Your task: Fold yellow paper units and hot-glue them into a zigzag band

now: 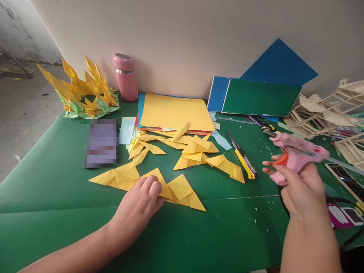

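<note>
My left hand (142, 199) is closed, with its curled fingers pinching a joined row of folded yellow paper (182, 187) at its lower middle edge. Pointed ends of the row stick out on both sides of the hand. In my right hand (301, 187) is a pink glue gun (301, 148) with an orange trigger, raised over the right of the table, nozzle towards the back left. Behind the left hand lie more folded yellow paper pieces (196, 149) in a loose pile. A yellow utility knife (243, 159) rests between that pile and the glue gun.
Coloured paper sheets (176, 112) are stacked by the wall, near a pink flask (125, 79). A yellow paper crown (85, 91) stands at the back left. Blue and green boards (261, 96) lean on the wall. Stick models (315, 113) and a phone (345, 182) are at right.
</note>
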The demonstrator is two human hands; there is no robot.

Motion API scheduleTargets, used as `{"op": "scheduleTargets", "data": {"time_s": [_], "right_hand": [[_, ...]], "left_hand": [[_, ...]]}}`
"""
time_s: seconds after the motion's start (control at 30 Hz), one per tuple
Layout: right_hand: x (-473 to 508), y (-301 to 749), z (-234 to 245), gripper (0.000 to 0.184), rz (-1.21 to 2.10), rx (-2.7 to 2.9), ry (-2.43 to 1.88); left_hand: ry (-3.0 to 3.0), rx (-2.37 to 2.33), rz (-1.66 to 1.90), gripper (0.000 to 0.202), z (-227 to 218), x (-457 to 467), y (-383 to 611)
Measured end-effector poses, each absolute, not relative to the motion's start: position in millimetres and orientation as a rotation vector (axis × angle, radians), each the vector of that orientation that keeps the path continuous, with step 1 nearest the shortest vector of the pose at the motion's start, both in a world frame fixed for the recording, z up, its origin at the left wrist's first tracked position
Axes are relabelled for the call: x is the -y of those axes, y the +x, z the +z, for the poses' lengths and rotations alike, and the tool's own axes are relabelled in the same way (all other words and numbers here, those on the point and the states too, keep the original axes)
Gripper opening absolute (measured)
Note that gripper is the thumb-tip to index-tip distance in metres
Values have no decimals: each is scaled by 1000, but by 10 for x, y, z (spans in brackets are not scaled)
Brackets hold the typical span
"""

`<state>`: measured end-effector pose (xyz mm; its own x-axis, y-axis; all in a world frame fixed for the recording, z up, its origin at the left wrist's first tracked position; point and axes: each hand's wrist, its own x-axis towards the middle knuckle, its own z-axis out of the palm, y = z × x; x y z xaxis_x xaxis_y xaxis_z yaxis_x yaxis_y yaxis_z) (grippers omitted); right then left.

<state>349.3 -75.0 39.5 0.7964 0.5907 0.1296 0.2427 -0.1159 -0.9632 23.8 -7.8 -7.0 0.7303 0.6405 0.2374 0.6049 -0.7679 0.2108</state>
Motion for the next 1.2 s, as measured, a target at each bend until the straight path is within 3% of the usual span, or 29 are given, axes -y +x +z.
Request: {"op": "scheduleTargets", "data": {"time_s": [0.07,0.2,0.4,0.53,0.77,1.2], "right_hand": [[795,3363,448,13,601,807,-1611],[783,3060,445,16,1157,1151,-1470],[533,2536,233,19,1389,1217,-1385],[472,2313,58,26,1352,1097,-1437],[487,2146,-91,16,1159,1193,-1588],[546,2070,-137,20,1001,1333,-1660]], "left_hand": [[2808,-1014,469,10,-82,74,239],[2797,-1001,539,11,-117,74,243],[2753,-1012,610,14,-129,81,222],[2754,-951,524,22,-109,76,194],[2714,-923,487,19,-77,60,185],[2742,-907,461,24,-82,55,183]]}}
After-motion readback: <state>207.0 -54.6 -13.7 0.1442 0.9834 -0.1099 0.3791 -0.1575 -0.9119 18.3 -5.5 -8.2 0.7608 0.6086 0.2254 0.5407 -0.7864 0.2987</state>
